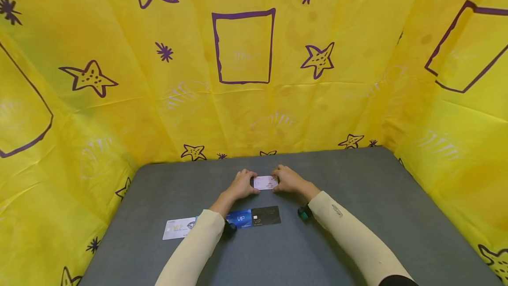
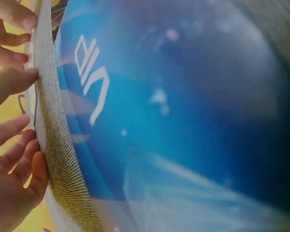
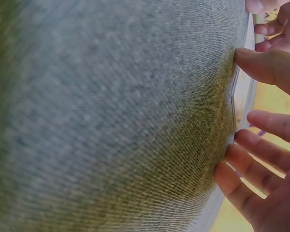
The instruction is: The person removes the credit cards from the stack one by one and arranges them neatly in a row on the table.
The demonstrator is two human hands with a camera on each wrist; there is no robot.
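Observation:
A pale card [image 1: 265, 182] with reddish print lies flat near the far part of the table, with dark edges showing at both ends. My left hand [image 1: 240, 184] grips its left end between thumb and fingers. At the opposite end, my right hand [image 1: 291, 180] holds it the same way. In the left wrist view, the left thumb [image 2: 14, 82] meets the near edge while other fingers curve round from behind. The right wrist view shows the right thumb [image 3: 266, 67] at the card's near edge, with the fingers spread beside it.
Nearer to me, a row of VIP cards lies on the grey table [image 1: 337, 242]: a white card [image 1: 174, 229], a blue card [image 1: 242, 219] and a black card [image 1: 270, 215]. My left forearm covers part of this row. Yellow patterned cloth [image 1: 246, 114] surrounds the table's back and sides.

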